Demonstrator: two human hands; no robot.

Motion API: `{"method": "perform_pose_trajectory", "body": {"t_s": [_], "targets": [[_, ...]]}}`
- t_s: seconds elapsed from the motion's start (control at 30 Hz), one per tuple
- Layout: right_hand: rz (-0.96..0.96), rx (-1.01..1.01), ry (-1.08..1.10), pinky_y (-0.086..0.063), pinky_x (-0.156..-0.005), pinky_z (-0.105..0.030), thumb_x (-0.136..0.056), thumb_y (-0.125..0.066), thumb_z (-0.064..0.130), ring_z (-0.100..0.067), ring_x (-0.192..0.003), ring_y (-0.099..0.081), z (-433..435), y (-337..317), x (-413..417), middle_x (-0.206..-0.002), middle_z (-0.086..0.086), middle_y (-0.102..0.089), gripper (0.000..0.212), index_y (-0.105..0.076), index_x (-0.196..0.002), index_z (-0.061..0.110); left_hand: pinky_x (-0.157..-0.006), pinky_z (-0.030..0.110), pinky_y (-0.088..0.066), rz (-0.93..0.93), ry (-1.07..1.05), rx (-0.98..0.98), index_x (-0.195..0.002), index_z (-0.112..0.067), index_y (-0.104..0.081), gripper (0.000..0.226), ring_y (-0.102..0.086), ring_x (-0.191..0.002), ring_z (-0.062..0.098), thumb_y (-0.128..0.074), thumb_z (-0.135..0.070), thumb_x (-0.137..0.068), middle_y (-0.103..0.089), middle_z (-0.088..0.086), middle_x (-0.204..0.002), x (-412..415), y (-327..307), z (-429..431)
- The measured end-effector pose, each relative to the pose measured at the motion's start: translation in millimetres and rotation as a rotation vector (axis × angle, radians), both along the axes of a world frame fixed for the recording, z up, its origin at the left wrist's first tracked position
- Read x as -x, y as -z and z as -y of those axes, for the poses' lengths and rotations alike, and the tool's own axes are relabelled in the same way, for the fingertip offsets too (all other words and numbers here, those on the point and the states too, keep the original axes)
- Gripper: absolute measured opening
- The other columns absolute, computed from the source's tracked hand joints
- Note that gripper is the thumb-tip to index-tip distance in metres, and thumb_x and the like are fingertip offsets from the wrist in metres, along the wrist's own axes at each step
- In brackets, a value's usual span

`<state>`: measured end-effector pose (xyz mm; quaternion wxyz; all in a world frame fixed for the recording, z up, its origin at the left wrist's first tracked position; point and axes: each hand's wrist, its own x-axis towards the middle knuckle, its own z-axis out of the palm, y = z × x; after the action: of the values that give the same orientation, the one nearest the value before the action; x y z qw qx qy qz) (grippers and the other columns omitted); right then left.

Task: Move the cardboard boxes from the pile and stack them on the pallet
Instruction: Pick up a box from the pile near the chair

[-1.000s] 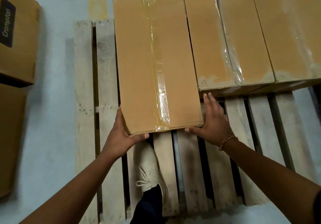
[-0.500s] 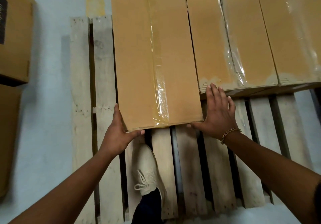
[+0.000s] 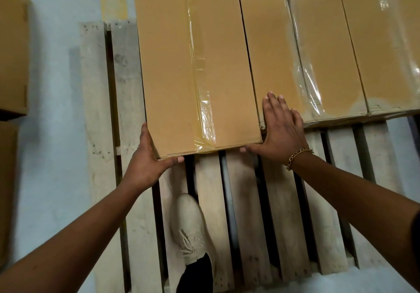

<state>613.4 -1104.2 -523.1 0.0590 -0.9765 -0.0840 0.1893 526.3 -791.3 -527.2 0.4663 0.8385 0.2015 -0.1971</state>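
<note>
Both near corners are braced by open-fingered left grip (image 3: 145,165) and right grip (image 3: 281,133); box (image 3: 181,65) is best slid flush against its neighbour (image 3: 270,42).

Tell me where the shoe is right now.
In the head view the shoe is at bottom centre, standing on the pallet slats just short of the near end of the left box, between the two forearms.

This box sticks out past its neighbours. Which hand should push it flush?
Probably left: the left hand presses the box at its near-left corner, thumb against the near edge. The right hand lies flat with fingers over the neighbouring box, which would likely block its travel.
</note>
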Motion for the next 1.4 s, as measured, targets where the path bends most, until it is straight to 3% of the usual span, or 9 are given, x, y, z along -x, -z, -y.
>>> {"method": "perform_pose_trajectory", "body": {"t_s": [0.1, 0.23, 0.37, 0.6, 0.93, 1.4], "targets": [[0.004, -0.011, -0.001, -0.01, -0.122, -0.05, -0.057, -0.063, 0.089, -0.019, -0.155, 0.006, -2, 0, -8, -0.169, 0.004, 0.007, 0.139, -0.002, -0.16, 0.018, -0.099, 0.034, -0.038, 0.001, 0.003, -0.014, -0.158, -0.035, -0.001, 0.118, -0.042, -0.124, 0.012, -0.087, -0.033, -0.076, -0.044, -0.01, -0.147, -9, -1, -2], [0.034, -0.032, 0.016, -0.016, -0.119, -0.05, -0.059, -0.065, 0.086, -0.02, -0.155, -0.001, -3, 1, -12, -0.169, 0.004, -0.001, 0.132, -0.011, -0.16, 0.019, -0.096, 0.034, -0.039, 0.007, 0.016, -0.038, -0.158, -0.033, -0.004, 0.116, -0.044, -0.125, 0.014, -0.086, -0.034, -0.076, -0.044, -0.014, -0.142, -18, -1, -4], [0.063, -0.052, 0.039, -0.021, -0.116, -0.049, -0.058, -0.071, 0.081, -0.021, -0.153, -0.009, -5, -1, -16, -0.167, 0.004, -0.01, 0.127, -0.02, -0.157, 0.02, -0.097, 0.036, -0.04, -0.004, 0.018, -0.057, -0.159, -0.034, -0.003, 0.118, -0.046, -0.135, 0.026, -0.086, -0.038, -0.075, -0.044, -0.004, -0.152, -23, 2, -7], [0.101, -0.066, 0.075, -0.026, -0.111, -0.048, -0.057, -0.077, 0.076, -0.022, -0.148, -0.019, -6, 0, -20, -0.163, 0.004, -0.02, 0.119, -0.03, -0.151, 0.022, -0.104, 0.042, -0.042, -0.018, 0.021, -0.077, -0.158, -0.036, -0.002, 0.122, -0.044, -0.139, 0.029, -0.087, -0.046, -0.071, -0.042, -0.004, -0.155, -30, 5, -9], [0.118, -0.069, 0.087, -0.028, -0.109, -0.048, -0.058, -0.078, 0.075, -0.022, -0.147, -0.021, -8, 4, -20, -0.162, 0.004, -0.022, 0.116, -0.032, -0.15, 0.022, -0.11, 0.048, -0.039, -0.046, 0.029, -0.09, -0.159, -0.036, 0.003, 0.125, -0.04, -0.143, 0.032, -0.086, -0.046, -0.072, -0.037, -0.002, -0.159, -32, 6, -11], [0.105, -0.079, 0.101, -0.027, -0.109, -0.048, -0.057, -0.08, 0.073, -0.021, -0.148, -0.02, -6, 6, -20, -0.162, 0.005, -0.021, 0.117, -0.031, -0.15, 0.022, -0.107, 0.044, -0.04, -0.053, 0.027, -0.081, -0.159, -0.036, -0.001, 0.121, -0.042, -0.14, 0.03, -0.086, -0.042, -0.073, -0.04, -0.002, -0.156, -33, 3, -9]]}}
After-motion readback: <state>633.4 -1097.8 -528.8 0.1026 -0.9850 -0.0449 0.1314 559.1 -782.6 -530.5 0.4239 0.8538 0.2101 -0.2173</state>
